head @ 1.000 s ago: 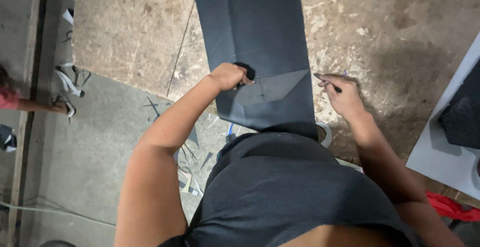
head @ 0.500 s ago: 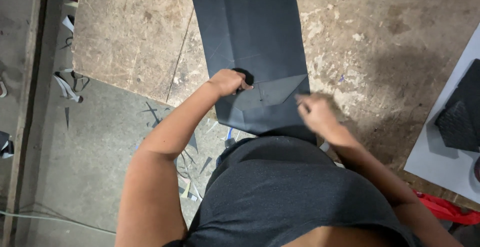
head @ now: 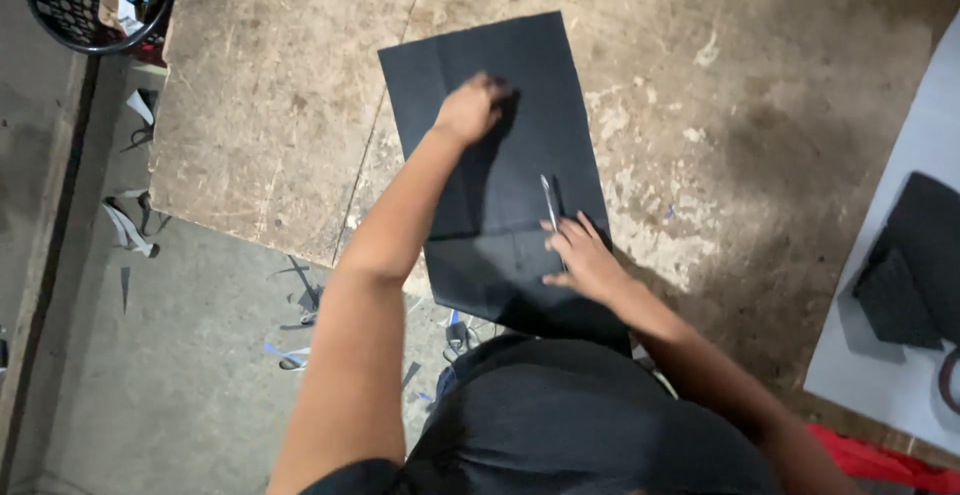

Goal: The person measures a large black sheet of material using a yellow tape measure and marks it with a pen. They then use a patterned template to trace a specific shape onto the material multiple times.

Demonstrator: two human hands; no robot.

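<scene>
Black basket (head: 95, 0): sitting far left of your grips, off the worn bench (head: 260, 105). Left hand (head: 468, 110): its grip is closing loosely, pressing the black sheet (head: 520, 65) flat. Right hand (head: 583, 260): its grip is pinching a slim pen (head: 549, 202), marking the sheet; steady pressure seems needed next.

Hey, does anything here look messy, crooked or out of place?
Yes. Paper offcuts lie scattered on the concrete floor beside the worn wooden table, and the black sheet hangs over the table's near edge. Nothing looks spilled or torn.
</scene>
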